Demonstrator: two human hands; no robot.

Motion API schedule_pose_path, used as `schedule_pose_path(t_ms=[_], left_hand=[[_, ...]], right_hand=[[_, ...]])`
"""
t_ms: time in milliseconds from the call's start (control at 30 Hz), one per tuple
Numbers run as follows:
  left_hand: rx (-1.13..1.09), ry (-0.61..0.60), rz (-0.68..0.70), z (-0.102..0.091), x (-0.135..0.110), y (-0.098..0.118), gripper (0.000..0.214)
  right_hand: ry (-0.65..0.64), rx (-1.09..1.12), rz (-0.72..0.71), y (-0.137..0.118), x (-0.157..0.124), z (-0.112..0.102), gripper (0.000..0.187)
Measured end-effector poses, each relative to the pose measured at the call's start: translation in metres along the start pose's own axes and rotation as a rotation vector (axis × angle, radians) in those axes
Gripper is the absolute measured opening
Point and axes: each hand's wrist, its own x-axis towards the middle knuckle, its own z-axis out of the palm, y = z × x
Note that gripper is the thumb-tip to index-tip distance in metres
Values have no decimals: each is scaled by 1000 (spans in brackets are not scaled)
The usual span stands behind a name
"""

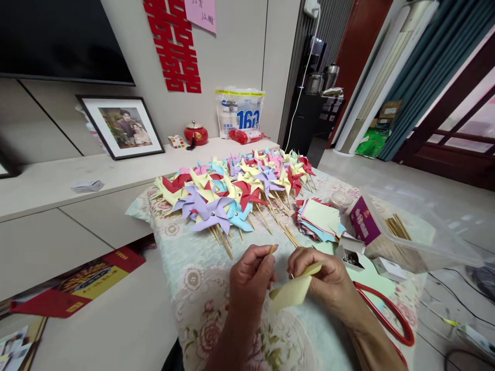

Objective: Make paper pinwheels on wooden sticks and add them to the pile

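Table: flowered cloth [185, 288] under everything; a tug could shift the lot.
Pinwheels [247, 193]: heaped far and left, overlapping; a careless knock might bend blades.
Clear bin [410, 255]: right, seemingly past the table edge; an elbow bump could tip it.
Left hand [253, 273]: near, pinching what looks like a stick [271, 249]; a loose grip might let it roll.
Right hand [320, 270]: near, fingers closed on yellow paper [292, 294], which could tear if strained.
Red handles [406, 327]: beside the right forearm, liable to catch it.
Pin [292, 275]: apparently at the yellow paper; a slip could prick fingers.
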Motion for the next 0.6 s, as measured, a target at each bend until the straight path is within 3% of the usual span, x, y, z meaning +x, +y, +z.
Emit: schedule_pose_path(t_ms=[233, 600], left_hand=[[-15, -113, 120, 4, -3, 1, 17], [105, -179, 310, -1, -2, -2, 8]], right_hand=[[173, -263, -309, -1, 2, 6, 14], [221, -374, -341, -2, 4, 8, 11]])
